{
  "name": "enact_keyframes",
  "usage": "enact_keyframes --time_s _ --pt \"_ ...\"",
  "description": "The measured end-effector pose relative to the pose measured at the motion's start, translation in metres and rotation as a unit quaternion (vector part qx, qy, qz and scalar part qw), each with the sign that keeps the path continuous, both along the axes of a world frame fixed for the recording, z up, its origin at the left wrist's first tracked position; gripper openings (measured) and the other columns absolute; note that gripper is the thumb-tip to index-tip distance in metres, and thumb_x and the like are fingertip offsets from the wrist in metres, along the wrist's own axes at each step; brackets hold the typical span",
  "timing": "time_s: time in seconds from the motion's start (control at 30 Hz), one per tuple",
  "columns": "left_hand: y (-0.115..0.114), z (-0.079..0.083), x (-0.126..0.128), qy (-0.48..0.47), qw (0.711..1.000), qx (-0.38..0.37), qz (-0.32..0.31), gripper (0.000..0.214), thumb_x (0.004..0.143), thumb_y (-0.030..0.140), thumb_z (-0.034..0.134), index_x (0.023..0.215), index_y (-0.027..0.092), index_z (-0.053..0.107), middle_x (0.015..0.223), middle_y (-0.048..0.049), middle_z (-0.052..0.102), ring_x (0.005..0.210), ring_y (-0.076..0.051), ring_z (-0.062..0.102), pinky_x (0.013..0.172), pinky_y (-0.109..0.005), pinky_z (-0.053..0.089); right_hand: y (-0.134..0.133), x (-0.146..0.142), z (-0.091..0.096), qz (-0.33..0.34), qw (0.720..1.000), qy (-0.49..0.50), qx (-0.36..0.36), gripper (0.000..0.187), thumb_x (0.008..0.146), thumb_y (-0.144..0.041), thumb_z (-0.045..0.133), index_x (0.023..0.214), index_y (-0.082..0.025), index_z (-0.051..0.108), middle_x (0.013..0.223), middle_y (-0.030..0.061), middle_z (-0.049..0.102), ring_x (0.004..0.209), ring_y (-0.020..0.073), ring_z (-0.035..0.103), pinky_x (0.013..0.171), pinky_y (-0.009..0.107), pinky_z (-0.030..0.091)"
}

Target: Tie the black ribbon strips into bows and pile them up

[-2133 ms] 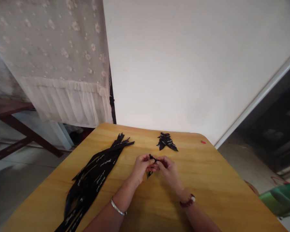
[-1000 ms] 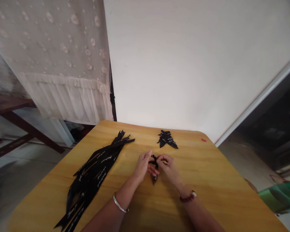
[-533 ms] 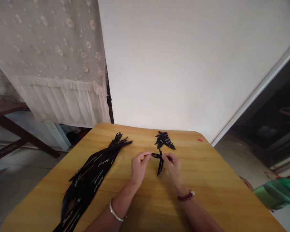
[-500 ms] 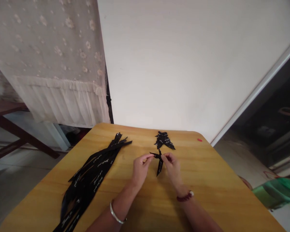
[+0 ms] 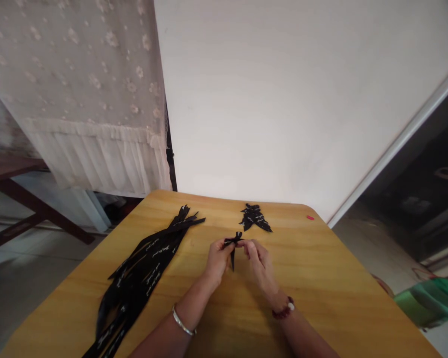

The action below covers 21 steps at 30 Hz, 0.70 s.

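A short black ribbon with white script is pinched at chest height over the table, knotted into a small bow with one tail hanging down. My left hand grips it from the left between thumb and fingers. My right hand holds its right side with the fingertips. To the left lies a long bundle of black printed ribbons. Beyond my hands is a small heap of similar tied black ribbon pieces. Both rest on a yellow wooden table.
A small red scrap lies near the table's far right corner. A white wall rises behind the table, with a lace curtain at left. A green object sits on the floor at lower right.
My hands have moved closer together. The ribbon, spread in a loose cross before, is now drawn into a tighter small bow and sits slightly further left.
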<state>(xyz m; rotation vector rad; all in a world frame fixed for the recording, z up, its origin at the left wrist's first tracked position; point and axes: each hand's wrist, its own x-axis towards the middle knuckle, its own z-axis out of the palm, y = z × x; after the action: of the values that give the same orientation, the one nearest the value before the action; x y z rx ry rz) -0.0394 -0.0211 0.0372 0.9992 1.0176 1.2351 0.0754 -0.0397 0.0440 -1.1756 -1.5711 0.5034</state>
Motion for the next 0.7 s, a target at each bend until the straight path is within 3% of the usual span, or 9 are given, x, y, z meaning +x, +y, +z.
enact_keyframes --time_s 0.07,0.17,0.33,0.4,0.57,0.7 --pt "0.002 0.000 -0.004 -0.006 1.000 -0.001 -0.015 0.021 0.065 0.029 0.053 0.073 0.010 0.057 0.054 0.0010 0.058 0.022 0.000 0.023 0.025 -0.017 0.012 0.001 0.006 0.003 -0.033 0.999 -0.007 0.004 0.027 0.082 -0.032 0.033 0.080 -0.019 0.057 0.072 0.0025 0.056 0.069 0.0148 0.051 0.061 0.025 0.038" --pt "0.004 0.000 -0.007 -0.010 0.999 0.001 -0.037 0.018 0.062 0.027 0.055 0.071 0.011 0.055 0.062 -0.0006 0.061 0.022 0.001 0.024 0.024 -0.017 0.011 0.007 0.015 0.006 -0.069 0.998 -0.009 0.003 0.023 0.079 -0.033 0.038 0.080 -0.018 0.055 0.081 0.0042 0.056 0.079 0.0171 0.050 0.070 0.028 0.037" --pt "0.001 0.004 -0.005 0.009 0.998 -0.026 -0.063 0.014 0.059 0.020 0.057 0.071 0.011 0.056 0.053 0.0017 0.058 0.023 0.000 0.026 0.024 -0.016 0.013 0.015 0.015 -0.001 0.082 0.990 0.035 -0.108 0.020 0.074 -0.034 0.045 0.071 -0.017 0.055 0.068 0.0013 0.057 0.068 0.0157 0.052 0.059 0.024 0.040" --pt "0.001 0.006 -0.005 0.008 0.997 -0.036 -0.063 0.014 0.058 0.018 0.058 0.071 0.011 0.057 0.056 0.0008 0.060 0.024 0.001 0.028 0.025 -0.015 0.015 0.017 0.013 -0.005 0.101 0.987 0.054 -0.113 0.017 0.071 -0.032 0.050 0.066 -0.017 0.054 0.063 -0.0002 0.055 0.063 0.0144 0.051 0.056 0.023 0.039" --pt "0.004 0.005 -0.011 -0.020 0.998 -0.062 -0.001 0.030 0.057 0.018 0.060 0.086 0.014 0.056 0.084 -0.0044 0.062 0.026 0.003 0.030 0.024 -0.014 0.018 0.020 0.015 -0.008 0.030 0.990 0.103 -0.094 0.016 0.067 -0.032 0.053 0.061 -0.018 0.052 0.057 -0.0018 0.053 0.055 0.0129 0.048 0.051 0.023 0.037" --pt "0.003 0.003 -0.009 -0.082 0.992 -0.067 -0.074 0.027 0.057 0.019 0.061 0.084 0.013 0.057 0.086 -0.0059 0.061 0.031 -0.001 0.043 0.026 -0.015 0.030 0.020 0.014 -0.009 0.020 0.990 0.111 -0.084 0.015 0.067 -0.031 0.053 0.061 -0.018 0.052 0.056 -0.0021 0.052 0.054 0.0125 0.048 0.050 0.023 0.037"
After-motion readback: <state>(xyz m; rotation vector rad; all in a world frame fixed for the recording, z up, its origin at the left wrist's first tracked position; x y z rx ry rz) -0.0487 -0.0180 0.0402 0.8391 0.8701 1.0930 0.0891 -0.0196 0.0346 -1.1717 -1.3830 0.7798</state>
